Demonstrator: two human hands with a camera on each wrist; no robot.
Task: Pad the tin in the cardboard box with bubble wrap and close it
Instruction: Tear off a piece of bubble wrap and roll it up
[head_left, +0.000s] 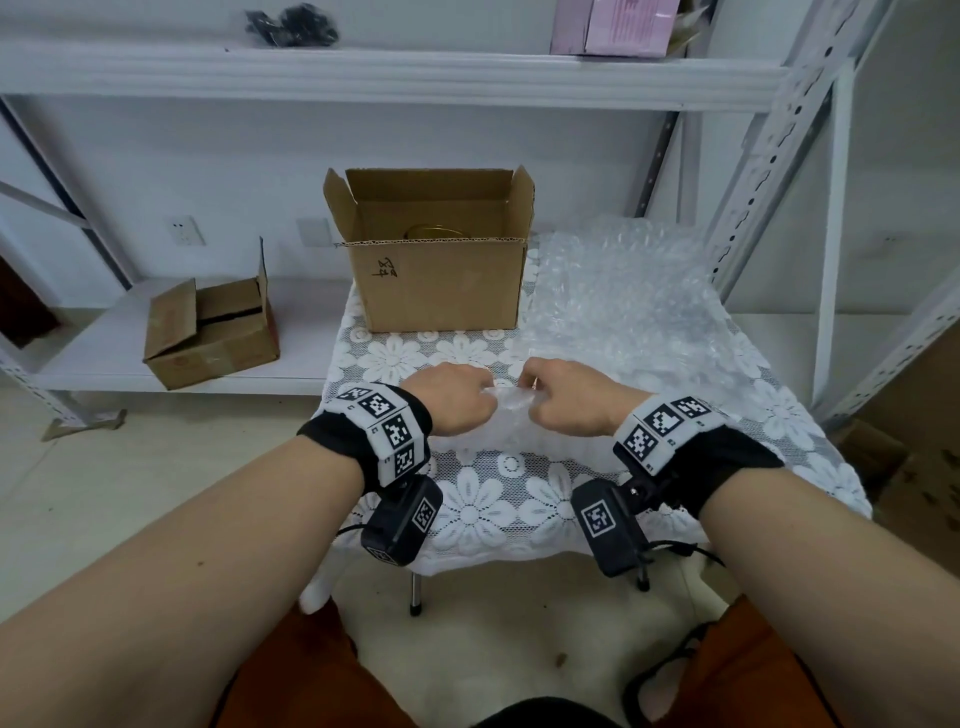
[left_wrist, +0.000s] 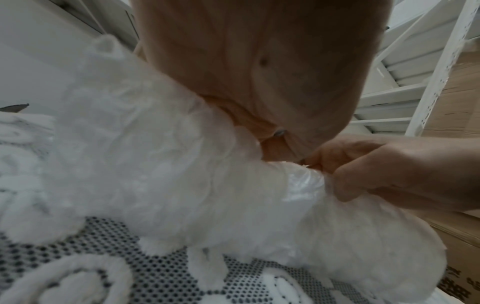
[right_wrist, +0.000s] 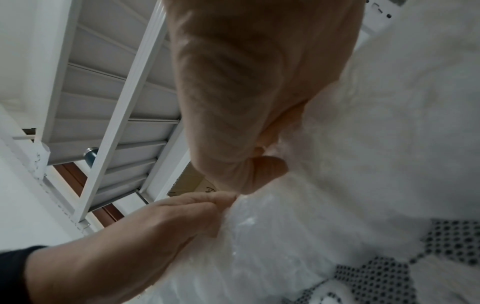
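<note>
Head: bubble wrap (head_left: 511, 415) pinched between left hand (head_left: 449, 397), right hand (head_left: 569, 397)

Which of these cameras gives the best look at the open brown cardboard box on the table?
The head view: the open brown cardboard box stands whole on the lace tablecloth, flaps up, a gold rim showing inside. The right wrist view shows only a sliver of it behind the hands; in the left wrist view I cannot find it.

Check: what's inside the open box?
Inside the box, only a gold curved rim shows above the front wall, probably the tin. The rest of it is hidden.
</note>
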